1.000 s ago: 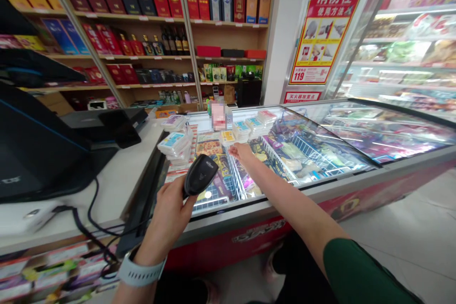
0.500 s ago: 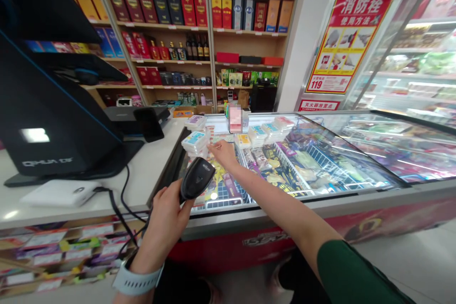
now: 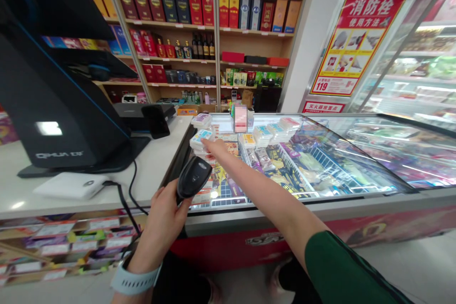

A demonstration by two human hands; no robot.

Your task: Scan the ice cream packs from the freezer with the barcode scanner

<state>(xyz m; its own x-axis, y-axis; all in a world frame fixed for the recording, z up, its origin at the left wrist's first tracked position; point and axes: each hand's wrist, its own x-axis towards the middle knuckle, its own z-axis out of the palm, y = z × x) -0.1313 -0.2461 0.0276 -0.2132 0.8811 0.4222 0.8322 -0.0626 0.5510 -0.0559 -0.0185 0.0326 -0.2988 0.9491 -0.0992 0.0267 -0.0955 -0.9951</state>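
Observation:
My left hand grips a black handheld barcode scanner, its head over the near left corner of the glass-topped freezer. My right hand reaches across to a short stack of clear plastic boxes with blue and yellow labels. A stretched finger rests on the top box near its right side; the other fingers are partly hidden. Just behind stands another stack of boxes with purple labels. More stacked boxes are on the freezer to the right.
On the left counter stand a black checkout terminal, a phone-like black device and a white box with cables. Wire baskets of packaged goods lie under the freezer glass. Shelves of boxed bottles line the back.
My right hand has moved from the right side of the near box stack onto its top. The scanner stays in my left hand. The view has shifted slightly left.

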